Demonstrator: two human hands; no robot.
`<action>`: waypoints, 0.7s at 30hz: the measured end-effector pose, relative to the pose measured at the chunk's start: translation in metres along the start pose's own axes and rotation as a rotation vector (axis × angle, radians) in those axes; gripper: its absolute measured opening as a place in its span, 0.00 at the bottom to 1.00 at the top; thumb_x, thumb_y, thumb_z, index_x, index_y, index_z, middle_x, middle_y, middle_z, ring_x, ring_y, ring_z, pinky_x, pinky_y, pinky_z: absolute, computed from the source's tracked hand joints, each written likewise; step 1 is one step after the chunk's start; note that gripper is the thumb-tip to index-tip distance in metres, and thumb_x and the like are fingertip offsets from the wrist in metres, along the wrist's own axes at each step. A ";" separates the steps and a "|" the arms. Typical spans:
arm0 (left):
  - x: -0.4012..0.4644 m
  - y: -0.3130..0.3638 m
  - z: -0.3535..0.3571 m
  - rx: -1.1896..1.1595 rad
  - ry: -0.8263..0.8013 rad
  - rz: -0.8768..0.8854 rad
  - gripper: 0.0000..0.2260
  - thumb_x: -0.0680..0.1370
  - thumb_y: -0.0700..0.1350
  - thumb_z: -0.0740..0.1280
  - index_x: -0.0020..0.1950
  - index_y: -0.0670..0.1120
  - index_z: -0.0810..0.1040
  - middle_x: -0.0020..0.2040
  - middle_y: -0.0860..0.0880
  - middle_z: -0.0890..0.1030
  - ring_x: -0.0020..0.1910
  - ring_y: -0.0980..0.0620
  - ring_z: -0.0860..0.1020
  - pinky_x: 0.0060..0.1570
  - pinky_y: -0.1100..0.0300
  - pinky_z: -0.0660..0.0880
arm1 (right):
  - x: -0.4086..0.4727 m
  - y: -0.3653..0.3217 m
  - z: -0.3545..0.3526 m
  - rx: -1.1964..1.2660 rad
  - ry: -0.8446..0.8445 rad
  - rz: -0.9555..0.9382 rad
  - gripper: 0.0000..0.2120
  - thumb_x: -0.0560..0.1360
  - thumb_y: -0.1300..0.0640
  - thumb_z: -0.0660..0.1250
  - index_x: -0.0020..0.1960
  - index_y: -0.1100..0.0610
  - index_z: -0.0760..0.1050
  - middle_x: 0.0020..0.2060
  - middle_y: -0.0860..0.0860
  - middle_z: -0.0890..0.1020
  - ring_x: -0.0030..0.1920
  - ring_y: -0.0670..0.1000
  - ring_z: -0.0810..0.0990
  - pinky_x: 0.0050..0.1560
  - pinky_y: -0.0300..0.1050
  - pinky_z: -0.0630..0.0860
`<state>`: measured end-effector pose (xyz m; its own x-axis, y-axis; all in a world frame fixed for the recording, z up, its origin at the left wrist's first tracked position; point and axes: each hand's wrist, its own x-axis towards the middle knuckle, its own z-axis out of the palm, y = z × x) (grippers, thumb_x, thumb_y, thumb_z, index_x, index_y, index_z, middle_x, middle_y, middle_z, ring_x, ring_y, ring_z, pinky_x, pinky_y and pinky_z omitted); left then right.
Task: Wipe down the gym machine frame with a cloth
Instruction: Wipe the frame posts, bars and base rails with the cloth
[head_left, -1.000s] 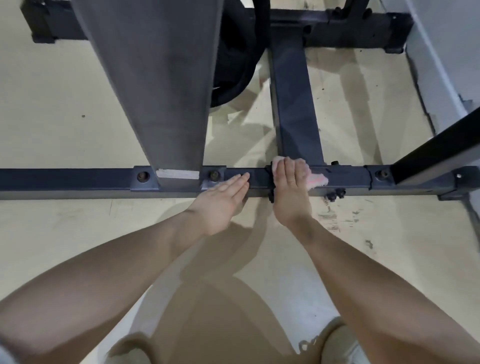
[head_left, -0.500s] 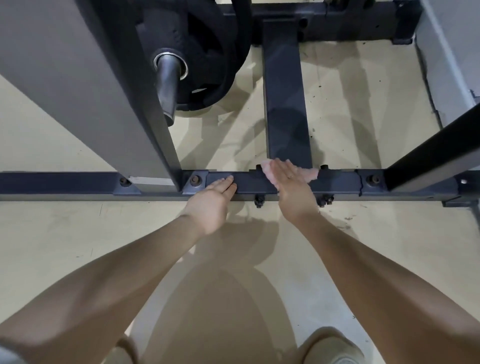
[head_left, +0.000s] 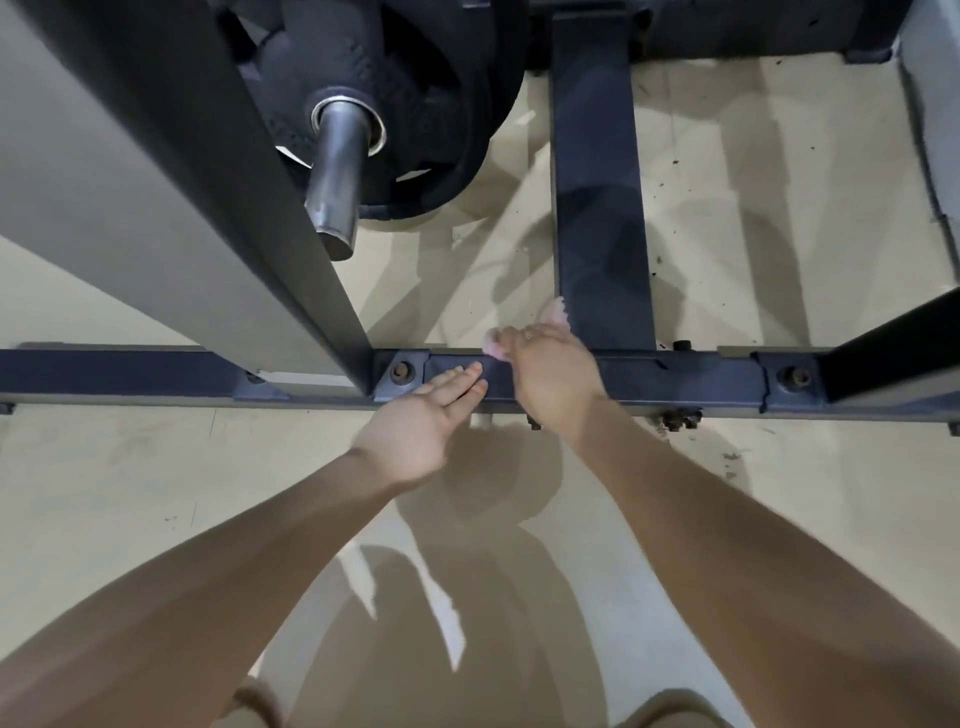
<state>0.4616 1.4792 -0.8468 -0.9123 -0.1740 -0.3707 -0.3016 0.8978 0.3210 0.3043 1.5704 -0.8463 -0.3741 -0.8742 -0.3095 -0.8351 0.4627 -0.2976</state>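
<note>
Fingers (head_left: 470, 375) of your left hand (head_left: 415, 426) lie straight and flat, their tips resting on the top face of the dark crossbar (head_left: 156, 371), just to the right of a rusty bolt (head_left: 400, 371) set in a gusset plate. Your right hand (head_left: 550, 374) sits on the same crossbar just beside the left fingertips, palm down, with its fingers pressing a pale pink cloth (head_left: 553, 312); the frame is blurred there, so you cannot tell whether those fingers curl round the cloth or lie flat over it. Soft crumpled edges of the cloth stick out past the hand, on the far side of the crossbar and against the near end of a flat square-section beam (head_left: 597, 182) that runs away from the crossbar.

A broad grey upright (head_left: 130, 182) with a dark side face rises from the crossbar left of the bolt. Beyond the crossbar, behind that upright, a black rubbery weight plate (head_left: 441, 104) hangs on a smooth round steel sleeve (head_left: 337, 176). Right of your right hand, a second bolt (head_left: 789, 375) sits in the crossbar beside a slanting black strut (head_left: 893, 348). Rusty nuts (head_left: 675, 418) show under the crossbar's near edge. The floor (head_left: 779, 493) is smooth, glossy beige, with dark specks.
</note>
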 end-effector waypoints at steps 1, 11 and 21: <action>-0.001 0.000 0.001 0.007 -0.002 0.003 0.31 0.77 0.32 0.54 0.77 0.47 0.49 0.77 0.52 0.44 0.77 0.54 0.46 0.68 0.70 0.41 | -0.001 -0.006 0.006 0.066 -0.007 -0.011 0.20 0.68 0.72 0.55 0.54 0.52 0.66 0.43 0.51 0.73 0.59 0.55 0.72 0.55 0.40 0.62; -0.003 0.011 0.003 0.007 0.024 -0.055 0.33 0.77 0.32 0.54 0.78 0.49 0.46 0.78 0.53 0.41 0.77 0.55 0.45 0.67 0.70 0.44 | -0.070 0.046 0.037 -0.041 0.554 0.148 0.30 0.61 0.78 0.65 0.63 0.67 0.75 0.58 0.62 0.80 0.56 0.67 0.79 0.52 0.64 0.76; -0.004 0.010 0.001 0.012 -0.001 -0.054 0.32 0.77 0.32 0.53 0.78 0.49 0.45 0.78 0.54 0.41 0.76 0.56 0.43 0.70 0.68 0.47 | -0.100 0.074 0.047 -0.030 0.396 0.439 0.29 0.73 0.67 0.48 0.75 0.68 0.56 0.74 0.62 0.60 0.74 0.61 0.57 0.73 0.57 0.59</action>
<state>0.4627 1.4894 -0.8425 -0.8947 -0.2219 -0.3877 -0.3468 0.8920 0.2898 0.2982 1.6988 -0.8796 -0.8047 -0.5926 -0.0353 -0.5767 0.7945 -0.1901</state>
